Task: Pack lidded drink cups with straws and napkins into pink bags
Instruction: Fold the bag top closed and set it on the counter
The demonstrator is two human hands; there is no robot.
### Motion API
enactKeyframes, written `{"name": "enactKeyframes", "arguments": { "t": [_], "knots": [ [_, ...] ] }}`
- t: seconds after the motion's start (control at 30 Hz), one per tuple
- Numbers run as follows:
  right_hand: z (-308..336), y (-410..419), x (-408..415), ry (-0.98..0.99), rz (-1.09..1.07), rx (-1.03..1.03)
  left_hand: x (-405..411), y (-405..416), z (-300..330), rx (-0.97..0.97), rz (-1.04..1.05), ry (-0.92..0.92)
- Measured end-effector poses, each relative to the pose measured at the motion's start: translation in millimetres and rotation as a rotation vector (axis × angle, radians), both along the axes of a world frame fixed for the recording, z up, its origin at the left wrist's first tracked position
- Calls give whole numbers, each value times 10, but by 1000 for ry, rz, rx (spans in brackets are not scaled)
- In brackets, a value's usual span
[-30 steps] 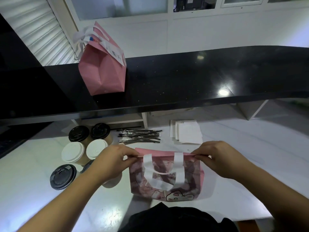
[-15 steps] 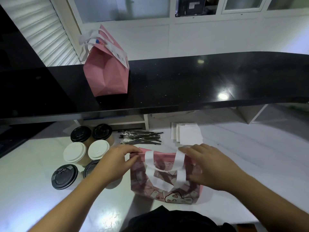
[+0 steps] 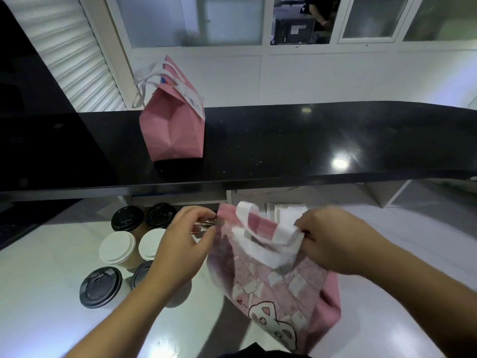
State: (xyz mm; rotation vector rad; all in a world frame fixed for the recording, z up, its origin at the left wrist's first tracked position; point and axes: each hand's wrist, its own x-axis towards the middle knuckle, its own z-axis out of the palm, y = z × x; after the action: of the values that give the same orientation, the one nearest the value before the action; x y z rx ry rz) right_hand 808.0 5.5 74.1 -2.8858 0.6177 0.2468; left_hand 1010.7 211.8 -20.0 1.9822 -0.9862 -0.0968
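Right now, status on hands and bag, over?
Left hand pinching patterned pink bag edge; right hand gripping its white handles. Bag tilted, lifted. Six lidded cups waiting left.

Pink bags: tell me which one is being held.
The cartoon-printed pink bag on the white counter, gripped by both hands; the plain pink bag stands untouched on the black counter.

Left hand (image 3: 180, 244) hides straws and part of one cup (image 3: 140, 273); printed bag (image 3: 278, 275) motion-blurred.

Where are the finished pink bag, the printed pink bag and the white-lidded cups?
finished pink bag (image 3: 172, 130): head view, front panel.
printed pink bag (image 3: 278, 288): head view, printed side.
white-lidded cups (image 3: 117, 247): head view, left cup's lid.
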Motion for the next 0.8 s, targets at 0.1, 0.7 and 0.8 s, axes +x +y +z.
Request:
{"name": "enactKeyframes", "arguments": {
  "t": [0.1,0.7,0.8],
  "knots": [
    [525,-153,162,-79,-84,-29,39,-79,163,-40,16,22],
    [1911,-1183,1907,-305,-307,-358,563,-916,905,-101,-159,276],
    [1748,-1269,2252,-423,-312,-338,761,-1150,913,-65,-147,291]
  ]
}}
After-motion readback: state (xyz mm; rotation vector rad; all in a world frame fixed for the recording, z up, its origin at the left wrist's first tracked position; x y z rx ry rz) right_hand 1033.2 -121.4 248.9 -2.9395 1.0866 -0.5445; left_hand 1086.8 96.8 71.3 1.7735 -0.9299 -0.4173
